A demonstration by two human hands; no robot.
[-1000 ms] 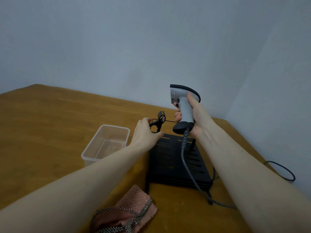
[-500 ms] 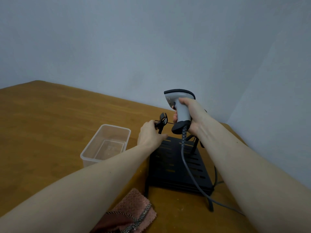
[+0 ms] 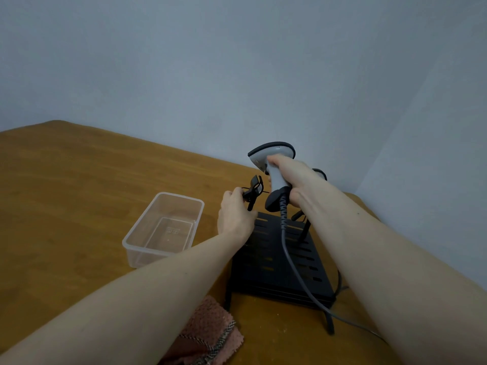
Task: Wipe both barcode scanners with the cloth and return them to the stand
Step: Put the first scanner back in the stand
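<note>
Grey corded scanner (image 3: 274,164): upright, raised above black slotted stand (image 3: 279,262). Second scanner (image 3: 320,173): mostly hidden behind. Pink cloth (image 3: 210,335): crumpled at near edge.

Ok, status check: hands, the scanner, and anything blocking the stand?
Right hand grips grey scanner above black stand. Left hand holds the stand's empty cradle. Scanner not yet seated. Cloth lies near, nothing blocking.

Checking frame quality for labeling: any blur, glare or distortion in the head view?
Head view: dim, flat light, no glare; wide-angle bending at the table edges; right hand and scanner slightly soft; second scanner mostly hidden behind that hand.
</note>
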